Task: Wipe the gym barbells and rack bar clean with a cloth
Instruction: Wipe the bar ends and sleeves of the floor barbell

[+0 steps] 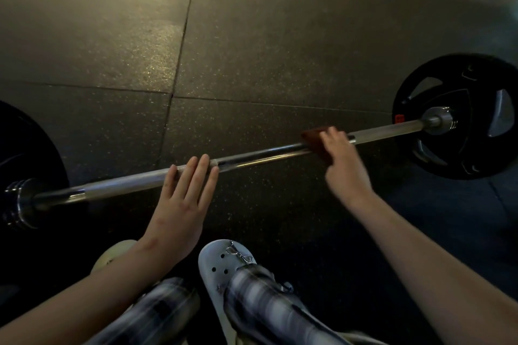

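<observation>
Pressing the barbell (266, 153) with only a flat left hand (183, 190), we risk it rolling while our right hand (346, 168), grip holding the cloth (314, 136), rubs.

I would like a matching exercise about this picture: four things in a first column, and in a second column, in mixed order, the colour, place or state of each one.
Column 1
1. left hand
2. right hand
3. weight plate
4. shoe

Column 2
a. black, on the end of the bar
b. pale, with round holes, at the bottom of the view
c. fingers straight, resting on the bar
d. holds the reddish-brown cloth against the bar

Right pairs: 1-c, 2-d, 3-a, 4-b
</observation>
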